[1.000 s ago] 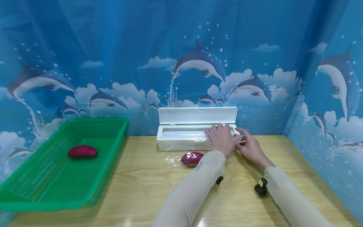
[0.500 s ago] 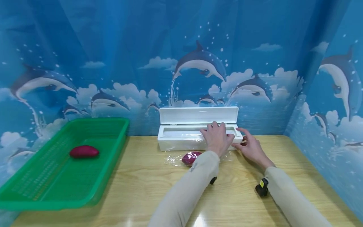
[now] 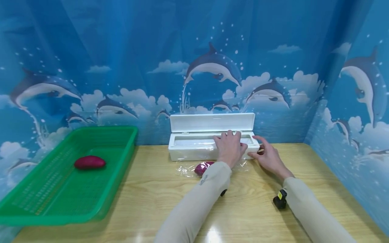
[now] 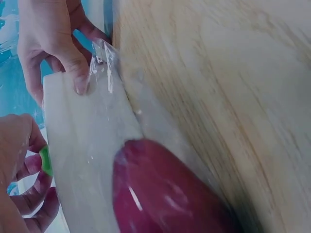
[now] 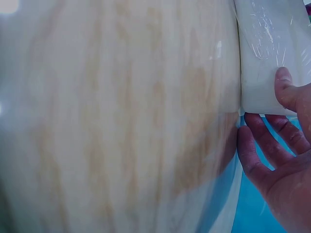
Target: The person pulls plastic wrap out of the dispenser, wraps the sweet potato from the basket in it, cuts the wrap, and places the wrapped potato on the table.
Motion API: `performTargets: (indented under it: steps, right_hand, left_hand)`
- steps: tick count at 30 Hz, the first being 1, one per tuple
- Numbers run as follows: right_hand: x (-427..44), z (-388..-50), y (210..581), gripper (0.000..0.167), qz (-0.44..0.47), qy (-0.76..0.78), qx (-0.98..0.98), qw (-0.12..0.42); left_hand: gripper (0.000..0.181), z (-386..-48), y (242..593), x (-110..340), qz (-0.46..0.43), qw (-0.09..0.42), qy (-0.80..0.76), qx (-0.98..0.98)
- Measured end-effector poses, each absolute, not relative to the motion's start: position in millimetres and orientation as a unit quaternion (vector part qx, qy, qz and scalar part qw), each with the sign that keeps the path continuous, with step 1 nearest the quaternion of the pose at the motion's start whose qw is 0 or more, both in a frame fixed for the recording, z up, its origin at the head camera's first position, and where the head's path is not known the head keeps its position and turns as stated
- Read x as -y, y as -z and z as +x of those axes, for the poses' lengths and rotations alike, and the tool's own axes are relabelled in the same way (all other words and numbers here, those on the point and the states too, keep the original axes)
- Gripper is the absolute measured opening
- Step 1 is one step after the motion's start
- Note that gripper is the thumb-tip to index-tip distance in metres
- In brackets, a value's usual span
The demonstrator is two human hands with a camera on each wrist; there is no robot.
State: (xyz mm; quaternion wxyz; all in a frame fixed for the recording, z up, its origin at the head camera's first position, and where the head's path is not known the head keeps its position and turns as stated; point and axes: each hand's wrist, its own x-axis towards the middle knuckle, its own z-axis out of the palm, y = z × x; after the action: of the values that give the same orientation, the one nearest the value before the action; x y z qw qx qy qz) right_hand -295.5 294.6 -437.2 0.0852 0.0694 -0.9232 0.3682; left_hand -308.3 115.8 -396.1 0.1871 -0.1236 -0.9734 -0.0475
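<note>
Over the glossy wooden table [image 3: 146, 195] (dolphin-printed curtain [image 3: 136, 64] behind), I see the left hand [image 3: 229, 147] pinching a green piece [image 4: 46, 161], the right hand [image 3: 269, 161] gripping the white box [image 3: 189, 155].

2 hands [image 3: 229, 147] [image 3: 269, 160]; 2 sweet potatoes [image 3: 89, 162] [image 3: 202, 168]; 1 white box [image 3: 189, 155]; 1 basket [image 3: 88, 199]

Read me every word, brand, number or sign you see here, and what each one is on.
No text is readable in any view.
Left sleeve: a small dark mark near the cuff, perhaps lettering, too blurred to read.
Black device at the right wrist: a yellow patch; any print is too small to read.
Box, basket and dolphin backdrop: no writing seen.
</note>
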Motion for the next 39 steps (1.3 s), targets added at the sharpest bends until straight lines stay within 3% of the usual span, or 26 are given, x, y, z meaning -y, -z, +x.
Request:
performTargets:
  steps: [5,14,39]
  right_hand:
    - [-295.4,-296.2,434.6,0.074,0.059,-0.368,0.925,0.077]
    - [-300.5,-292.3,433.4,0.076,0.058,-0.361,0.928,0.078]
    - [-294.0,-294.1,438.0,0.076,0.064,-0.368,0.925,0.076]
  left_hand:
    - [0.032,-310.8,394.2,-101.3,-0.125,0.173,0.045,0.976]
    - [0.017,-310.4,396.7,-58.4,-0.124,0.186,0.083,0.971]
    - [0.021,-299.6,400.0,36.6,-0.074,0.209,0.077,0.972]
